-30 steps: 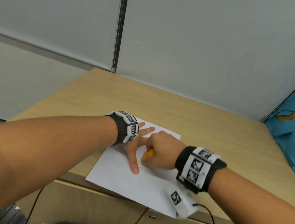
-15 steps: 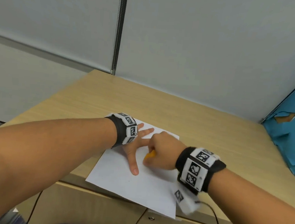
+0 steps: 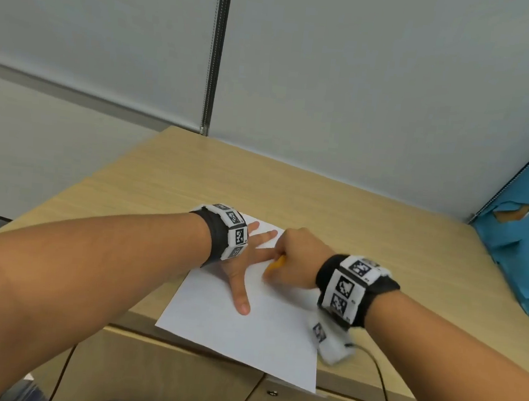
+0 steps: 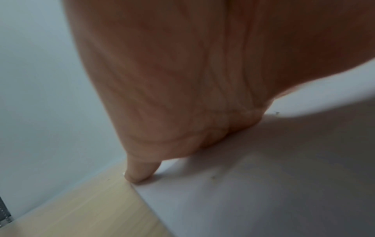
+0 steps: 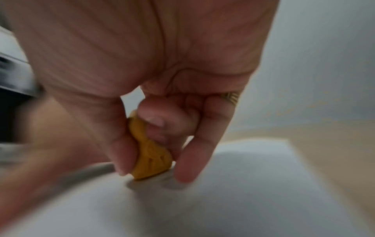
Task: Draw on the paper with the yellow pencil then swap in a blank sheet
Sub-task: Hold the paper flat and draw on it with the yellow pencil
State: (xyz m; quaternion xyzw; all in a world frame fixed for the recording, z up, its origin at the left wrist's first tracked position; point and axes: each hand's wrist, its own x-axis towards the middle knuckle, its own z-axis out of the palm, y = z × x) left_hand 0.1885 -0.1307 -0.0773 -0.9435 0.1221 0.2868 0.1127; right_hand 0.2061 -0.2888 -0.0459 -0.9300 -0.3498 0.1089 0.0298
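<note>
A white sheet of paper (image 3: pixel 246 323) lies on the wooden desk (image 3: pixel 335 216), its near edge hanging past the desk's front. My left hand (image 3: pixel 245 262) lies flat on the sheet with fingers spread, thumb pointing toward me; in the left wrist view its palm (image 4: pixel 182 80) presses the paper (image 4: pixel 263 184). My right hand (image 3: pixel 296 260) is curled around a stubby yellow pencil (image 3: pixel 276 263), just right of the left hand. In the right wrist view the thumb and fingers pinch the yellow pencil (image 5: pixel 150 154), its lower end on the paper (image 5: pixel 243 200).
Grey wall panels stand behind the desk. A blue panel (image 3: pixel 528 242) with torn patches borders the desk's right side. Cabinet doors (image 3: pixel 176 384) sit below the front edge. A cable (image 3: pixel 381 383) hangs from my right wrist band.
My right hand with the pencil has shifted slightly over the sheet. The left hand stays flat in the same spot.
</note>
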